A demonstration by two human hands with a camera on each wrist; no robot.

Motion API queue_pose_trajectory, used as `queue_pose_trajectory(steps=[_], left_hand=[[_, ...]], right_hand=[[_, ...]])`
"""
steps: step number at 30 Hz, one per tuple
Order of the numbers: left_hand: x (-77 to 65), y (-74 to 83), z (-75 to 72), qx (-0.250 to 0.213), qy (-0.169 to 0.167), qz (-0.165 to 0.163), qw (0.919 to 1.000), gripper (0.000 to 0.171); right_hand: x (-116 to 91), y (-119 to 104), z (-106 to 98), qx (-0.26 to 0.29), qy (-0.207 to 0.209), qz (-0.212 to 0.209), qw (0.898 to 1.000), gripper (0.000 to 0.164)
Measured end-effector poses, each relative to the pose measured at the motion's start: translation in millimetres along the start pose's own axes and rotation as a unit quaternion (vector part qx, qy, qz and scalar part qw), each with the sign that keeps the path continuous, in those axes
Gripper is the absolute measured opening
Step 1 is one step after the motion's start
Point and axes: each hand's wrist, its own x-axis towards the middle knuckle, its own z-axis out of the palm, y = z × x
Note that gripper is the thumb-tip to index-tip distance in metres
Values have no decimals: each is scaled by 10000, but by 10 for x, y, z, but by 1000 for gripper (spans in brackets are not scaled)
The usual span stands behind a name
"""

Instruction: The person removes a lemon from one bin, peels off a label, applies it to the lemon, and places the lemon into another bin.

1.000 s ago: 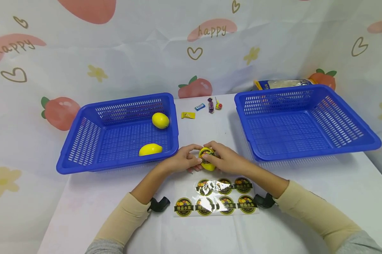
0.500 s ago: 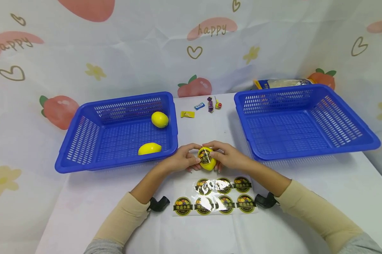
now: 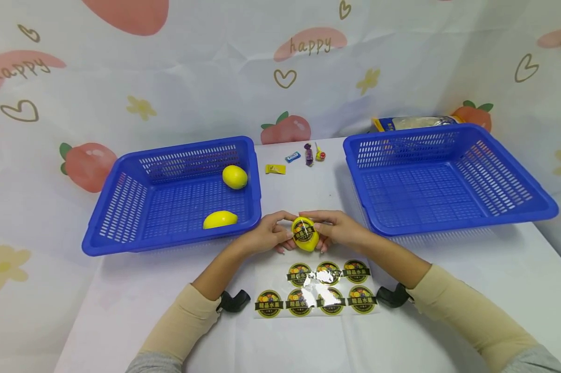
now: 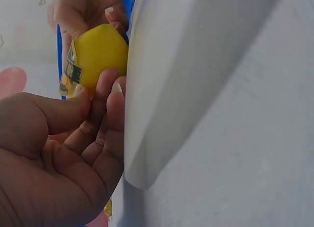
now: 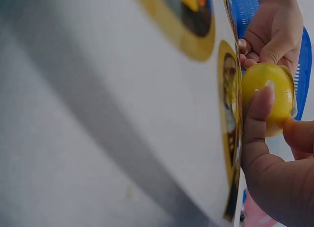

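Between both hands, a yellow lemon (image 3: 308,245) is held over the table just behind the sticker sheet. A round black and gold sticker (image 3: 303,231) lies on its upper face; in the left wrist view one edge of the sticker (image 4: 71,72) stands off the curved skin. My left hand (image 3: 272,234) grips the lemon from the left, thumb near the sticker's edge and fingers underneath. From the right, my right hand (image 3: 338,229) pinches it, thumb at the sticker's right side. The sticker sheet (image 3: 280,280) lies flat in front, bearing several matching round stickers.
A blue basket (image 3: 135,243) on the left contains two lemons (image 3: 235,177). Another blue basket (image 3: 448,228) stands on the right, a packaged bag (image 3: 415,123) behind it. Several wrapped candies, including a yellow one (image 3: 275,169), lie at the back between the baskets.
My right thumb has moved off the sticker's face to its right side, so more of the sticker shows. The lemon has turned slightly in my hands.
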Motion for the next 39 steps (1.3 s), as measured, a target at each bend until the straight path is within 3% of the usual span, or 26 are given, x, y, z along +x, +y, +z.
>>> queue_pose_trajectory(steps=[6, 9, 12, 16, 20, 23, 25, 27, 28, 30, 32, 34, 36, 39], left_hand=[[-10, 7, 0, 22, -11, -24, 10000, 40], [-48, 27, 17, 246, 72, 14, 9997, 41], [-112, 60, 45, 769, 243, 51, 9967, 43], [-254, 134, 85, 1707, 464, 11, 9842, 51], [-474, 252, 135, 2499, 378, -9, 9675, 59], [-657, 366, 168, 2963, 195, 377, 9542, 55], [-763, 439, 175, 3107, 182, 875, 9463, 48], [-845, 504, 164, 3191, 303, 1536, 9347, 40], [-879, 529, 150, 3288, 463, 1854, 9249, 37], [-911, 556, 103, 3640, 955, 2389, 8951, 34], [-922, 556, 37, 4131, 1549, 2551, 8604, 34], [-922, 539, -32, 4536, 2028, 2389, 8343, 35], [-911, 510, -88, 4742, 2265, 2106, 8243, 37], [-895, 473, -125, 4782, 2435, 1830, 8237, 39]], right_hand=[[8, -22, -1, 82, 31, 157, 9998, 42], [17, -40, 13, -332, 165, 134, 9992, 43], [14, -58, 32, -943, 254, 2, 9952, 46], [8, -64, 58, -1558, 150, -324, 9871, 53], [1, -50, 68, -1914, -15, -697, 9790, 66], [-6, -34, 65, -1963, -68, -820, 9771, 76], [-13, -26, 65, -1967, -76, -813, 9771, 82], [-21, -22, 69, -2062, -64, -830, 9750, 88], [-25, -24, 74, -2156, -35, -841, 9728, 90], [-34, -29, 85, -2373, 34, -869, 9675, 93], [-41, -36, 95, -2552, 79, -941, 9623, 94], [-49, -42, 103, -2711, 115, -997, 9573, 93], [-58, -50, 112, -2804, 132, -1030, 9543, 91], [-76, -61, 118, -2938, 195, -1073, 9496, 90]])
